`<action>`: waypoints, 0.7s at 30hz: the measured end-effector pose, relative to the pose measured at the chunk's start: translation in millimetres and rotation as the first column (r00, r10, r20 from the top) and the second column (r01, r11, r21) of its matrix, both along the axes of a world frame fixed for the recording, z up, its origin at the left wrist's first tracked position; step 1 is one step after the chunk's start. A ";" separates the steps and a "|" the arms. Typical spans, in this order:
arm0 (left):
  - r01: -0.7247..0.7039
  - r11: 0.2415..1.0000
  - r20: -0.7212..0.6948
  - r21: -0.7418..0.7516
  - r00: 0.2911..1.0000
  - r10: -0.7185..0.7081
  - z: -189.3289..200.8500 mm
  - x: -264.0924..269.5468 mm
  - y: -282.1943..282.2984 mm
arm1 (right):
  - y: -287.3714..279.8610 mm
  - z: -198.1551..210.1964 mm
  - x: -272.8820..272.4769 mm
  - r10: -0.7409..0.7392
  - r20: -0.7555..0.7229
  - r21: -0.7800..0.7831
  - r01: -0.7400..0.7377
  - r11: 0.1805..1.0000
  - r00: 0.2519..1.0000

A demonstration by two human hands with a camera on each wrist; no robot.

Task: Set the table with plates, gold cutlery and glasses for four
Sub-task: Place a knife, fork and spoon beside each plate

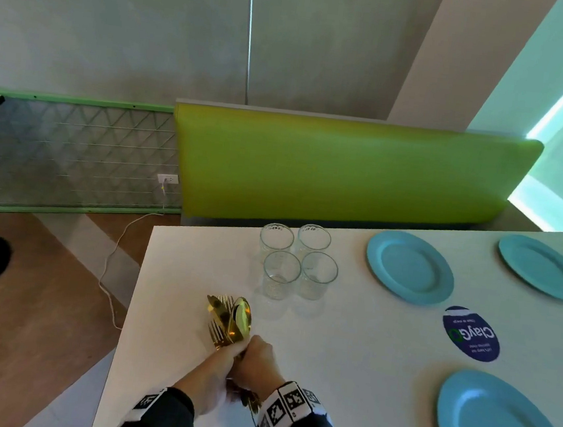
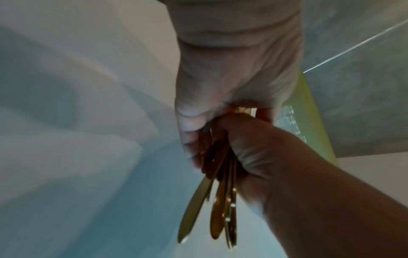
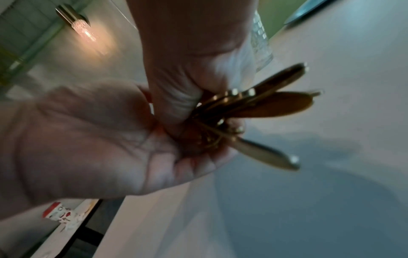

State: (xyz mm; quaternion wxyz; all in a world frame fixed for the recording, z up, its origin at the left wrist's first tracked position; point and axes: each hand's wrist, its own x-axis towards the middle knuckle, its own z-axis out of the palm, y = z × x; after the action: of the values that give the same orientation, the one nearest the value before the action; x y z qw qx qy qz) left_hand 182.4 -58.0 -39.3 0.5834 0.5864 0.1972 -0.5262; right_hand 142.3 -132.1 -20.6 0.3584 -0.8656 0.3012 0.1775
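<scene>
Both my left hand (image 1: pixel 213 372) and right hand (image 1: pixel 259 359) clutch the gold cutlery (image 1: pixel 230 318) bundle, heads toward twelve o'clock, ready for sorting out settings.

Green bench (image 1: pixel 346 171) against grey wall (image 1: pixel 119 25), wooden floor (image 1: pixel 32 327)

gold cutlery (image 1: pixel 230 322) bunched, four glasses (image 1: pixel 298 261) clustered, perhaps touching
</scene>
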 end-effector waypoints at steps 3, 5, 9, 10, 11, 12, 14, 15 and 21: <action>-0.038 0.998 0.016 -0.059 0.999 0.039 1.7 -20.6 -7.9 | -4.9 13.3 -19.6 -0.012 0.009 0.028 0.012 1.000 1.000; -0.039 0.994 0.019 -0.105 0.999 0.041 10.5 -36.4 -16.5 | -12.3 19.3 -36.9 -0.012 0.038 -0.006 0.012 1.000 0.999; 0.049 0.991 0.146 -0.125 0.989 -0.031 35.3 -68.4 -40.8 | -37.2 35.2 -76.3 -0.037 0.101 0.036 0.033 0.999 0.994; 0.059 0.989 0.169 -0.139 0.985 -0.035 40.8 -75.8 -48.3 | -45.3 39.2 -86.5 -0.037 0.124 0.041 0.032 0.999 0.992; 0.068 0.987 0.187 -0.147 0.981 -0.040 45.7 -82.9 -56.4 | -52.8 44.9 -96.7 -0.040 0.159 0.036 0.034 0.999 0.986; 0.076 0.984 0.199 -0.161 0.979 -0.043 50.7 -90.1 -64.4 | -60.1 50.4 -106.9 -0.058 0.197 0.049 0.049 0.998 0.979; 0.095 0.979 0.228 -0.181 0.972 -0.052 62.1 -105.4 -79.3 | -75.2 61.5 -128.4 -0.068 0.258 0.083 0.048 0.995 0.964; 0.105 0.976 0.241 -0.191 0.969 -0.057 67.1 -113.1 -86.4 | -82.9 66.7 -139.4 -0.076 0.277 0.111 0.047 0.993 0.958; 0.130 0.967 0.284 -0.221 0.957 -0.064 88.3 -163.1 -120.7 | -119.2 80.9 -199.5 -0.287 0.372 0.281 0.187 0.941 0.883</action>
State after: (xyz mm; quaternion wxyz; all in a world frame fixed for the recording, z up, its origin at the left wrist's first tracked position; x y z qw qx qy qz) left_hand 19.2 -178.7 49.1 0.6441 0.5887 0.0210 -0.4880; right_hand -57.2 -251.4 60.4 0.5329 -0.7908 0.3007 -0.0178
